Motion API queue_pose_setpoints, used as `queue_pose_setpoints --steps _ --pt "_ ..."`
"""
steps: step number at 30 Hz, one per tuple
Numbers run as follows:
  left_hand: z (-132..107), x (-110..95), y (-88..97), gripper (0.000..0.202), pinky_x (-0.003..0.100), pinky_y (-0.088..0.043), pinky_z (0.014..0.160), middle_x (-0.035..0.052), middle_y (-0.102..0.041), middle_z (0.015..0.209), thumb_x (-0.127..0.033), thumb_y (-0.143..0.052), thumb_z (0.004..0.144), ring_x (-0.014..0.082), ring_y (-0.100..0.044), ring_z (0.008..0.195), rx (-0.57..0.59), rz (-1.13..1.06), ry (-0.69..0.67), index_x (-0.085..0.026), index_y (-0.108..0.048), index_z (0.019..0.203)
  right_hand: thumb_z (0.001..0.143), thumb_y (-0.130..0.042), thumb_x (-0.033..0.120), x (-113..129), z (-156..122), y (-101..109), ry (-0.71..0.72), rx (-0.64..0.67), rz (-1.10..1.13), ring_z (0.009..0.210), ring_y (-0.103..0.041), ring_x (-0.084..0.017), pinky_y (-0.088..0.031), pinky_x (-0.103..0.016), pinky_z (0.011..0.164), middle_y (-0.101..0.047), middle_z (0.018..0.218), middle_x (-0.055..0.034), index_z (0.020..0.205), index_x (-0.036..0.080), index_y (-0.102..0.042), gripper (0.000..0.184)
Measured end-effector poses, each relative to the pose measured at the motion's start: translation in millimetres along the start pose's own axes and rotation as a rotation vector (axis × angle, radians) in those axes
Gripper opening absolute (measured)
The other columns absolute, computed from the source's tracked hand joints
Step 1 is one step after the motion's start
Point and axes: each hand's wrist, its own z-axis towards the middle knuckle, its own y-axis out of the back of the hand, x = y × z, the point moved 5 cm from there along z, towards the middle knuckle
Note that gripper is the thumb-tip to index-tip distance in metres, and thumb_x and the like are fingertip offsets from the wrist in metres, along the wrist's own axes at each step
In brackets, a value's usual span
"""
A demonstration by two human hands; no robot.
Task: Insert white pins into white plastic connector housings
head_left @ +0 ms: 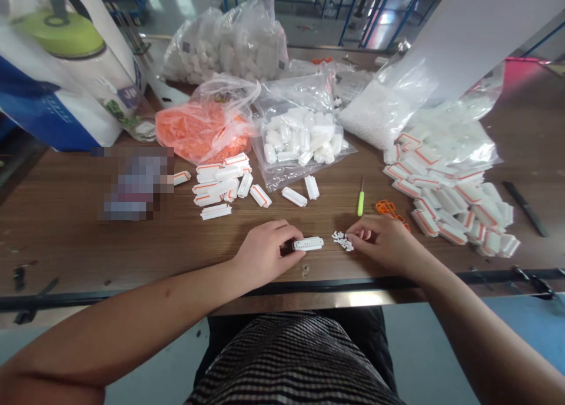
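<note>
My left hand pinches one end of a small white plastic connector housing that lies on the wooden table near its front edge. My right hand rests just to the right with its fingertips pressed together at a little heap of tiny white plastic pieces. What those fingertips hold is too small to make out. A green-handled pick tool lies behind the two hands. A few loose orange clips lie beside my right hand.
White housings with orange inserts lie in a group left of centre. A bigger pile spills from a bag at right. Bags of orange parts, white housings and white granules stand behind. A black tool lies far right.
</note>
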Motion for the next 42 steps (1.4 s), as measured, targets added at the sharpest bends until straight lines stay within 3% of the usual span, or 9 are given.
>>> queue_pose_setpoints --steps 4,7,13,21,42 --pt "0 0 0.3 0.010 0.029 -0.049 0.068 0.0003 -0.063 0.080 -0.026 -0.067 0.085 0.0137 -0.057 0.068 0.006 0.000 0.008 -0.019 -0.066 0.091 0.079 -0.061 0.030 -12 -4 5 -0.129 -0.092 0.039 0.052 -0.059 -0.015 -0.043 -0.026 0.050 -0.068 0.061 0.0008 0.067 0.022 -0.069 0.017" --pt "1 -1 0.3 0.010 0.029 -0.048 0.068 -0.0003 -0.063 0.078 -0.025 -0.068 0.085 0.0139 -0.057 0.068 0.002 -0.002 0.003 -0.019 -0.066 0.091 0.083 -0.062 0.035 -2 -5 6 -0.152 -0.158 0.199 0.060 -0.063 -0.016 -0.048 -0.028 0.057 -0.071 0.069 -0.0011 0.072 0.022 -0.069 0.018" --pt "0 -2 0.6 0.007 0.028 -0.046 0.067 -0.0014 -0.061 0.075 -0.023 -0.068 0.084 0.0135 -0.055 0.067 -0.006 -0.010 0.001 -0.019 -0.067 0.090 0.089 -0.062 0.027 50 1 -16 0.101 -0.115 0.375 0.082 -0.062 -0.017 -0.049 -0.032 0.077 -0.065 0.087 -0.0033 0.079 0.022 -0.068 0.013" --pt "0 -2 -0.2 0.010 0.029 -0.045 0.066 -0.0004 -0.061 0.075 -0.025 -0.069 0.085 0.0147 -0.056 0.068 0.009 0.002 0.008 -0.018 -0.067 0.092 0.090 -0.062 0.023 53 5 -34 0.102 -0.124 0.365 0.087 -0.061 -0.018 -0.048 -0.035 0.081 -0.062 0.090 -0.0032 0.081 0.022 -0.069 0.011" --pt "0 -2 0.2 0.010 0.029 -0.045 0.068 -0.0019 -0.059 0.074 -0.024 -0.070 0.084 0.0142 -0.056 0.069 -0.003 -0.008 0.000 -0.019 -0.067 0.091 0.091 -0.059 0.016 68 -4 -25 0.347 -0.251 0.087 0.083 -0.059 -0.019 -0.044 -0.039 0.077 -0.067 0.090 -0.0048 0.091 0.020 -0.072 0.014"
